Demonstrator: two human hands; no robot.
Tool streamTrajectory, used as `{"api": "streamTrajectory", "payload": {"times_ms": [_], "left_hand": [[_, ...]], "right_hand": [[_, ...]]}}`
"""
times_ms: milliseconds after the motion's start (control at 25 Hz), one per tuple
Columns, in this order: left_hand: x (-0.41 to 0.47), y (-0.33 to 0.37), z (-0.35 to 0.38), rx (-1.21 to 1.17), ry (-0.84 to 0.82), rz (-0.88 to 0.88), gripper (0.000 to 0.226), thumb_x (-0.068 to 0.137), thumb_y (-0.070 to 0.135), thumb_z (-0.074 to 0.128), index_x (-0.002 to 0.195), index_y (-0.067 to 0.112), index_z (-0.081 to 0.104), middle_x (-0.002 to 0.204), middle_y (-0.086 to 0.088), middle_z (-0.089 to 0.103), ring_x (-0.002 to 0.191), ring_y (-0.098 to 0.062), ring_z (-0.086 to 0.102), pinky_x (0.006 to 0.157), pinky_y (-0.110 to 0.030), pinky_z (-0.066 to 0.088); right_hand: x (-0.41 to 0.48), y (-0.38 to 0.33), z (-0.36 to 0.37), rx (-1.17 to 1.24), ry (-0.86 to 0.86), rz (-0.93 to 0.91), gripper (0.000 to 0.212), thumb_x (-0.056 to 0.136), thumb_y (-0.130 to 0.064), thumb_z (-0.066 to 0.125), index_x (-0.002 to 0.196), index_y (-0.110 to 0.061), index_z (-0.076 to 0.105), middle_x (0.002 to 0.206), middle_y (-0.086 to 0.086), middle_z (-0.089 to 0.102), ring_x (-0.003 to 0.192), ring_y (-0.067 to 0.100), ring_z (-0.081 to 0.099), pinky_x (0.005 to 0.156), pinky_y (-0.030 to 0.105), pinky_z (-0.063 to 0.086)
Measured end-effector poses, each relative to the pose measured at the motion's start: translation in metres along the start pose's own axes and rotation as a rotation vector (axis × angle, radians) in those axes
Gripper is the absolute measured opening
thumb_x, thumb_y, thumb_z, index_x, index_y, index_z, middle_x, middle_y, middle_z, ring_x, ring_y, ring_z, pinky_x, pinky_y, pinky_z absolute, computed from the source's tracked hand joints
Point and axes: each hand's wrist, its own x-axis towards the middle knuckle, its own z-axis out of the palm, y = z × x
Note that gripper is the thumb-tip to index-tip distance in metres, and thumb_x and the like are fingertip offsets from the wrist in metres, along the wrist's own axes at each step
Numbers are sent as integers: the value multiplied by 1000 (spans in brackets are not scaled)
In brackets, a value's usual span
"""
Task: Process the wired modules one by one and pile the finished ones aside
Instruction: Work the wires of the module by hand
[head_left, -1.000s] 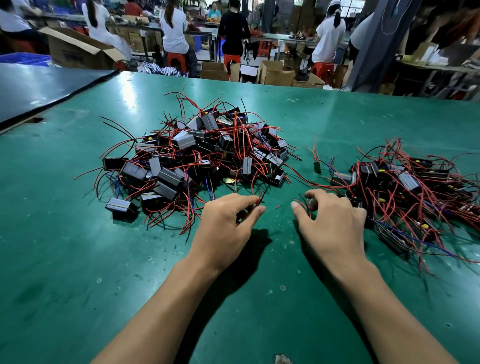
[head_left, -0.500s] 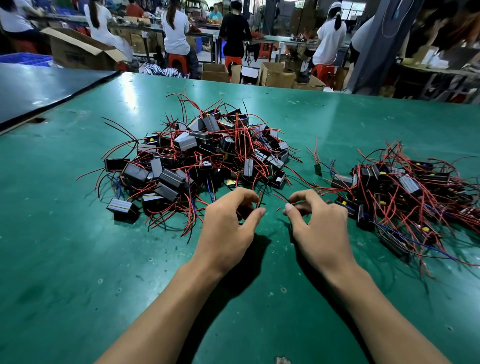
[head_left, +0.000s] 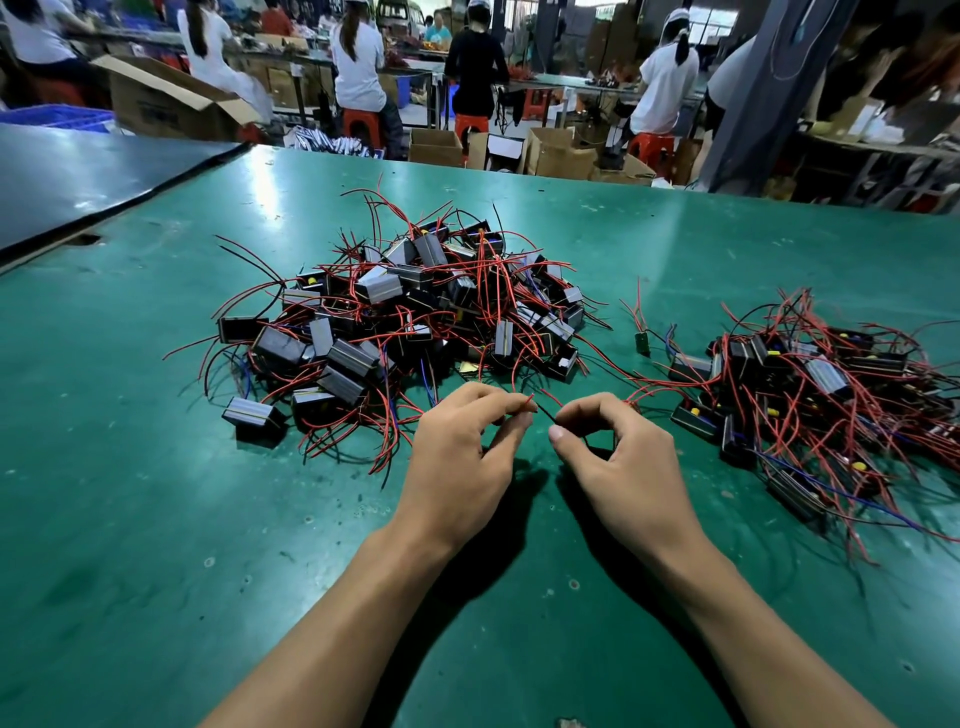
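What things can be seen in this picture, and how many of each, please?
table: one, green, under everything
big pile: one, black modules with red wires, centre
small pile: one, same modules, right
small board: one, green, between the piles
boxes: several, brown, behind the table
workers: at least five, mostly white shirts, far benches
stools: several, red, far benches
wires: few, red and black, between the fingertips
left hand: one, pinches wires
right hand: one, pinches wires
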Motion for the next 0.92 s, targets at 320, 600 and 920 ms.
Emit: {"api": "streamTrajectory", "payload": {"times_ms": [320, 600, 920], "left_hand": [[0, 1, -1, 15, 30, 16, 14, 91, 16, 69, 100, 10, 77, 86, 2, 64, 78, -5, 59, 72, -13, 44], [0, 3, 1, -56, -32, -50, 20, 86, 9, 73, 105, 14, 75, 91, 6, 75, 82, 4, 66, 77, -15, 52], [-1, 1, 2, -109, 0, -134, 15, 86, 12, 74, 98, 19, 69, 78, 15, 70, 75, 6, 67, 63, -6, 44]], "right_hand": [[-1, 1, 3, -38, 29, -92, 20, 85, -13, 74, 89, -32, 73, 91, -20, 73, 92, 9, 68, 93, 50, 48], [0, 2, 5, 49, 22, -141, 43, 82, -6, 76, 111, -35, 62, 86, -13, 68, 77, 5, 67, 64, 12, 47], [0, 1, 4, 66, 80, -138, 14, 85, -11, 77, 87, -23, 71, 83, -12, 72, 77, 0, 68, 71, 8, 47]]}}
